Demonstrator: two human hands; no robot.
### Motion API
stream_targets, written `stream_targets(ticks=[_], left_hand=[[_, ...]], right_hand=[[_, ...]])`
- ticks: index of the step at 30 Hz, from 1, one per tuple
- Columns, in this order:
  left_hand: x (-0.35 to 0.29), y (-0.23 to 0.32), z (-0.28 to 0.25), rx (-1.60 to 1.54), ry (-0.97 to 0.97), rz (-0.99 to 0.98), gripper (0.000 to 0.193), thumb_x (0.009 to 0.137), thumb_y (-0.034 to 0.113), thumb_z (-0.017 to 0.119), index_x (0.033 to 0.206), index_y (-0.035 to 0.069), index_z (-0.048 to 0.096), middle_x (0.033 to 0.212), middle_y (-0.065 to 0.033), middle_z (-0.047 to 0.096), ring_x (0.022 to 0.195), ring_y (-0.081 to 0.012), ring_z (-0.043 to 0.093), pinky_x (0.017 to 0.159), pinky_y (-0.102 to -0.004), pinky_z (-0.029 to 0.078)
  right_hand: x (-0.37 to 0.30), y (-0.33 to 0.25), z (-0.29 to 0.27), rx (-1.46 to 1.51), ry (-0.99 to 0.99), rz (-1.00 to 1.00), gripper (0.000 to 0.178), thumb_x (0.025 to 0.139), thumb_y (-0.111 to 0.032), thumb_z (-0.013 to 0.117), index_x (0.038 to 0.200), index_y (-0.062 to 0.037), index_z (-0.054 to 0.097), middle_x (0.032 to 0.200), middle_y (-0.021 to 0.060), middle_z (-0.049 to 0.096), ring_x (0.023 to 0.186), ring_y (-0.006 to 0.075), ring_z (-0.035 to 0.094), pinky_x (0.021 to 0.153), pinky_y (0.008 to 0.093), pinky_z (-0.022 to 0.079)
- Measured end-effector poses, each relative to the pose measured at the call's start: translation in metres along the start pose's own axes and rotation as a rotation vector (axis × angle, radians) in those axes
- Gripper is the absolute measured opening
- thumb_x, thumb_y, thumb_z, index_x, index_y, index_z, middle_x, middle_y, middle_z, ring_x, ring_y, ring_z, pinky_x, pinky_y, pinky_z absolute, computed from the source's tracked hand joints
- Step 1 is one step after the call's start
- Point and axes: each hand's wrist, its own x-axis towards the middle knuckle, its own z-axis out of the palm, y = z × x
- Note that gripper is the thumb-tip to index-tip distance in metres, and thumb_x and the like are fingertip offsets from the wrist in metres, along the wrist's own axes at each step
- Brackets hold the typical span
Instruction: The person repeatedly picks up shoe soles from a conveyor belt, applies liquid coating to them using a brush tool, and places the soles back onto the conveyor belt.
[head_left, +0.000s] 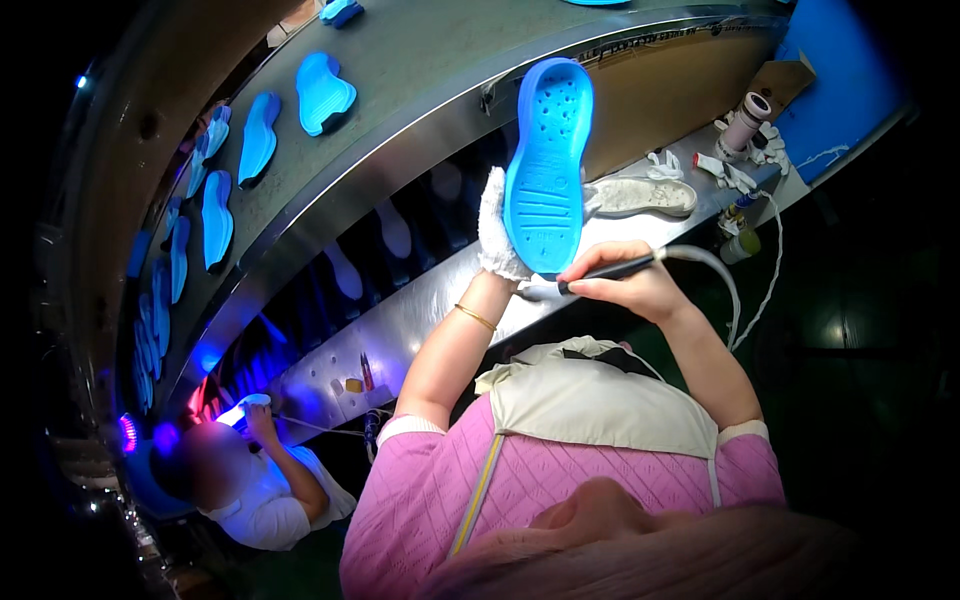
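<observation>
While gripping a blue sole (546, 175) over the metal bench (405, 315) in the gloved left hand (497, 230), pinched a black tool (620, 268) with right-hand (645, 290) fingers by its lower end. Couldn't tell the left fingers' spread.

Sole (547, 170) was before the bench (380, 335), left hand (497, 225) along its left edge, right hand (632, 287) with tool (612, 270) by its near end. Beyond and leftward, other soles (217, 215) lay strung along the belt (420, 60); another person (265, 500) was at lower left. Right of the held sole, a shoe-shaped piece (645, 197) lay on the bench, a glove (725, 172) farther right.
</observation>
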Motion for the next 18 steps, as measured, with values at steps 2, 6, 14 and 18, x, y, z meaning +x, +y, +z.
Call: stream_targets(ticks=[2,6,14,18], left_hand=[[-0.001,-0.004,0.0,0.113,-0.042,0.017,0.077,0.09,0.062,0.033,0.139,0.003,0.036,0.134,-0.0224,0.046,0.119,-0.0359,0.05,0.102,-0.0459,0.041],[0.006,-0.008,0.002,0.064,0.001,0.035,0.073,0.09,0.058,0.035,0.135,0.0,0.04,0.129,-0.0225,0.05,0.112,-0.0353,0.055,0.098,-0.0446,0.044],[-0.02,-0.007,0.008,0.092,0.038,-0.006,0.073,0.091,0.057,0.038,0.136,0.0,0.037,0.129,-0.0222,0.05,0.112,-0.0373,0.055,0.098,-0.0522,0.044],[-0.029,-0.01,0.023,0.121,0.006,-0.087,0.073,0.092,0.055,0.039,0.139,0.0,0.033,0.128,-0.0239,0.05,0.114,-0.0398,0.053,0.098,-0.0539,0.044]], right_hand=[[0.005,-0.007,-0.005,0.002,0.258,-0.093,0.011,0.081,-0.003,0.068,0.092,-0.0009,0.067,0.091,0.0071,0.068,0.083,0.0106,0.062,0.075,0.0244,0.049],[0.012,-0.008,0.015,-0.556,0.127,-0.334,0.011,0.076,0.003,0.069,0.086,0.0006,0.065,0.086,0.0089,0.067,0.083,0.016,0.064,0.076,0.0254,0.05],[0.026,-0.014,-0.027,-0.102,0.132,-0.035,0.014,0.081,-0.006,0.07,0.093,0.0,0.065,0.088,0.0071,0.068,0.081,0.0113,0.063,0.073,0.0227,0.05],[0.053,-0.032,-0.059,-0.14,0.308,-0.204,0.013,0.083,-0.008,0.069,0.091,0.0003,0.064,0.085,0.0081,0.068,0.076,0.0111,0.064,0.07,0.0232,0.052]])
